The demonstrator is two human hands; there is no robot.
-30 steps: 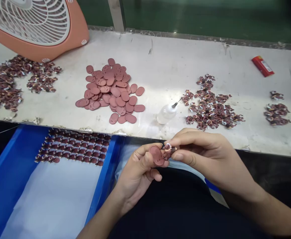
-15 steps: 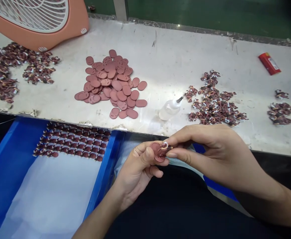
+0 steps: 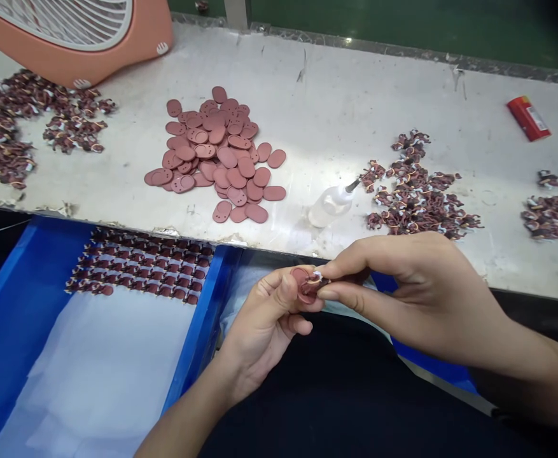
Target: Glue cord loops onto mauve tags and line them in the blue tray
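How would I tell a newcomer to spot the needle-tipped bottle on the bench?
On the pale bench, look between the heap of reddish-brown oval discs and the cluster of small figures to its right. In that gap is a whitish bottle with a dark, thin tip directed toward the figures. Its pale color sets it apart from the brown discs and figures.

The figurine (image 3: 315, 280) has moved over the oval base (image 3: 299, 278).

Pale bench (image 3: 336, 95), reddish discs (image 3: 226, 156), figurines (image 3: 422, 200), bottle (image 3: 329, 207)
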